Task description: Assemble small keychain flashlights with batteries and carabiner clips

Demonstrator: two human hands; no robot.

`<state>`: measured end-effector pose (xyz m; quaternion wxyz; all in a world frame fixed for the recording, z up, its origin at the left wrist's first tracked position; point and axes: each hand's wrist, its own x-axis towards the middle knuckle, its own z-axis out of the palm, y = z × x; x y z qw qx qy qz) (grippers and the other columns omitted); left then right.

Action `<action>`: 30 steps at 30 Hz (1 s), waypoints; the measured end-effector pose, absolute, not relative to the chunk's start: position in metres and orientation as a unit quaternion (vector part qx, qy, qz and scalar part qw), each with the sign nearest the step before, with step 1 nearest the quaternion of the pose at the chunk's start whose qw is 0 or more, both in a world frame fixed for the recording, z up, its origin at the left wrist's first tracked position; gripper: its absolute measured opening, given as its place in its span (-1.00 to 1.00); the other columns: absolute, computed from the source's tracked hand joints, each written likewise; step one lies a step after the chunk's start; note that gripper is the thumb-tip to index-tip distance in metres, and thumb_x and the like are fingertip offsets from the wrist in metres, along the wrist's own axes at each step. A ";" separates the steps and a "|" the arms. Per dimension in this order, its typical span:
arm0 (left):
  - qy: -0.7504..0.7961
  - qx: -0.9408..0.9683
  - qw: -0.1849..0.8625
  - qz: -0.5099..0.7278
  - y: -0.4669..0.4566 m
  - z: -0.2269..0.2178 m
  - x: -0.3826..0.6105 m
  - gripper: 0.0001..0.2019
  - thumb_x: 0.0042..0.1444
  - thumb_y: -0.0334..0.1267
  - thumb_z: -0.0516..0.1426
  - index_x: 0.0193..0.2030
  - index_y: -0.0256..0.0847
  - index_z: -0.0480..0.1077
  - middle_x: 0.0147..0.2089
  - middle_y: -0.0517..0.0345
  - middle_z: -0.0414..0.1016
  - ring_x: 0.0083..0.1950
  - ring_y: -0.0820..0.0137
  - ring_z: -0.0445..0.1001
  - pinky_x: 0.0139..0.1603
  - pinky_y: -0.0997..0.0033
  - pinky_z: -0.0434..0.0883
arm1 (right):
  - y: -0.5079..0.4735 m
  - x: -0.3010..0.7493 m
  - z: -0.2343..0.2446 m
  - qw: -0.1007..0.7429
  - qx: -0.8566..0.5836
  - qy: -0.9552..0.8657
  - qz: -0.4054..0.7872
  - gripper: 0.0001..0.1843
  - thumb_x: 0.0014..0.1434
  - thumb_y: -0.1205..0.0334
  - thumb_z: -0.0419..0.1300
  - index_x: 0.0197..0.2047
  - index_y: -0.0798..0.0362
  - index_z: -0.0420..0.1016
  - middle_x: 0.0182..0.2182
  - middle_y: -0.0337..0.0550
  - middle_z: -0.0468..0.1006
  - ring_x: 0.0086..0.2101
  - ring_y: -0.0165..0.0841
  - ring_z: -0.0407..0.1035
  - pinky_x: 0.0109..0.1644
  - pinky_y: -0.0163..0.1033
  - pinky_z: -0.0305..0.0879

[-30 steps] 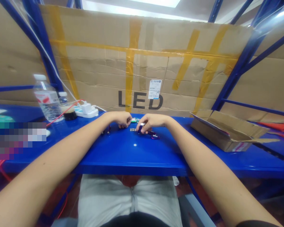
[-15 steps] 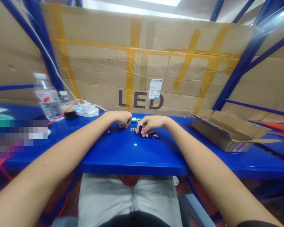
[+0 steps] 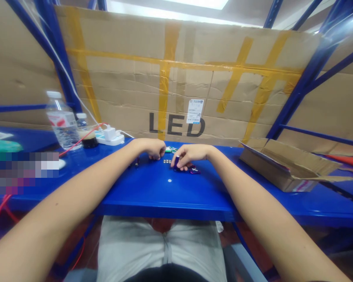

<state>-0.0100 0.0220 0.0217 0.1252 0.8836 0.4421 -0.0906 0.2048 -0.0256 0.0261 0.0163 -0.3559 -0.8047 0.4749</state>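
My right hand (image 3: 184,156) is closed around a small dark purple tube (image 3: 177,161), held upright between thumb and fingers just over the table. Beside it on the tabletop lie purple pieces with a silvery part (image 3: 195,170). My left hand (image 3: 156,149) rests on the table with its fingers curled under; whatever is in them is hidden. Between the hands sits a short row of small silvery button-like pieces (image 3: 166,161). Behind these are green and silvery thin pieces (image 3: 171,149), partly covered by my right hand. A dark slim piece (image 3: 137,161) lies beside my left forearm.
The blue table (image 3: 164,196) has a small white spot (image 3: 169,180) near its middle. At right stands an open cardboard box (image 3: 278,172). At left are a water bottle (image 3: 63,123), a small bottle with dark liquid (image 3: 90,137) and a white power strip (image 3: 113,138). Cardboard (image 3: 129,86) backs the table.
The whole view has shifted slightly. Both hands keep nearly the same places, and the purple tube stays in my right hand.
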 end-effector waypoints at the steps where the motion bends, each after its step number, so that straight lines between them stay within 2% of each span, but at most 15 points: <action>1: 0.444 0.882 0.125 -0.095 0.021 0.022 -0.010 -0.85 -0.07 -0.37 0.18 -0.30 -0.23 0.43 -0.38 0.06 0.56 -0.39 0.31 0.52 -0.37 0.41 0.42 | -0.025 0.205 0.026 0.013 -0.360 -0.803 0.476 -0.61 0.03 0.18 0.39 -0.08 0.17 0.59 -0.49 -0.21 0.57 -0.50 -0.47 0.41 -0.45 -0.36 0.24; 9: 0.497 0.845 0.150 -0.124 0.017 0.024 -0.010 -0.81 0.02 -0.27 0.20 -0.21 -0.27 0.47 -0.42 0.06 0.55 -0.41 0.34 0.51 -0.30 0.37 0.50 | -0.022 0.204 0.020 0.025 -0.324 -0.777 0.539 -0.54 0.00 0.07 0.42 -0.08 0.17 0.57 -0.49 -0.18 0.56 -0.49 -0.44 0.41 -0.46 -0.36 0.22; 14: 0.492 0.848 0.158 -0.118 0.016 0.025 -0.010 -0.83 -0.04 -0.34 0.20 -0.24 -0.25 0.47 -0.43 0.08 0.54 -0.39 0.34 0.52 -0.31 0.41 0.49 | -0.022 0.204 0.026 0.075 -0.364 -0.832 0.412 -0.62 -0.01 0.13 0.42 -0.11 0.11 0.64 -0.48 -0.24 0.54 -0.49 -0.49 0.33 -0.39 -0.34 0.29; 17: 0.488 0.850 0.163 -0.115 0.017 0.024 -0.010 -0.83 -0.07 -0.35 0.21 -0.27 -0.25 0.46 -0.43 0.08 0.54 -0.39 0.33 0.51 -0.29 0.38 0.49 | -0.025 0.204 0.027 0.054 -0.345 -0.836 0.424 -0.57 0.00 0.10 0.41 -0.06 0.10 0.64 -0.49 -0.26 0.52 -0.52 -0.50 0.30 -0.42 -0.35 0.26; 21: 0.485 0.851 0.170 -0.108 0.018 0.023 -0.010 -0.86 -0.10 -0.37 0.19 -0.32 -0.26 0.45 -0.44 0.05 0.52 -0.40 0.27 0.51 -0.27 0.26 0.50 | -0.026 0.204 0.026 0.039 -0.325 -0.811 0.485 -0.62 0.09 -0.02 0.34 -0.28 0.20 0.64 -0.61 -0.29 0.41 -0.59 -0.53 0.21 -0.49 -0.35 0.17; 25: 0.490 0.847 0.182 -0.096 0.018 0.022 -0.011 -0.86 -0.13 -0.39 0.20 -0.34 -0.25 0.44 -0.45 0.05 0.51 -0.40 0.27 0.51 -0.28 0.28 0.50 | -0.025 0.204 0.023 0.071 -0.317 -0.811 0.486 -0.71 0.05 0.10 0.37 -0.31 0.20 0.62 -0.61 -0.29 0.40 -0.59 -0.56 0.17 -0.51 -0.38 0.11; 28: 0.494 0.845 0.184 -0.096 0.019 0.021 -0.012 -0.85 -0.14 -0.38 0.20 -0.34 -0.25 0.45 -0.46 0.06 0.51 -0.41 0.30 0.51 -0.27 0.31 0.50 | -0.025 0.203 0.022 0.088 -0.319 -0.807 0.489 -0.80 0.00 0.21 0.35 -0.37 0.20 0.60 -0.48 -0.19 0.52 -0.55 -0.55 0.21 -0.50 -0.38 0.17; 30: 0.492 0.846 0.182 -0.097 0.019 0.021 -0.011 -0.85 -0.14 -0.37 0.19 -0.35 -0.25 0.44 -0.46 0.06 0.52 -0.41 0.30 0.50 -0.29 0.32 0.50 | -0.026 0.201 0.022 0.100 -0.330 -0.808 0.478 -0.81 -0.04 0.29 0.33 -0.30 0.18 0.61 -0.43 -0.18 0.55 -0.52 -0.53 0.27 -0.47 -0.38 0.22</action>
